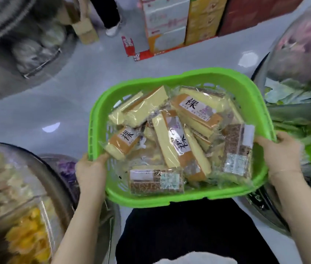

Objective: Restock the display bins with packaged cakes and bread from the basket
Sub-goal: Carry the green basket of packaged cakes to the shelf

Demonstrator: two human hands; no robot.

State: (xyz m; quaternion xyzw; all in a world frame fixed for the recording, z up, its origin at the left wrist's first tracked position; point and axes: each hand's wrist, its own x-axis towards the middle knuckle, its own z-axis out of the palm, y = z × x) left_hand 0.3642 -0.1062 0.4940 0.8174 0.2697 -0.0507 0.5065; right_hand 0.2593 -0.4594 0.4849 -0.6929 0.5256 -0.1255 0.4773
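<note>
Now I hold the green basket [185, 80] in front of me, above the grey floor [55, 103]. My left hand [91, 169] grips its left rim, and my right hand [282, 151] grips its right rim. Inside lie many wrapped cakes [177, 147], piled loosely. Display bins [17, 197] with clear covers stand on both sides.

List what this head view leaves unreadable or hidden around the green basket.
- Lower packs in the green basket: covered by the packaged cakes piled on top.
- Small print on the labels: too small and blurred.
- Left hand and right hand fingers: hidden behind the rim.
- Display bin at left: motion-blurred, cut off by the edge.
</note>
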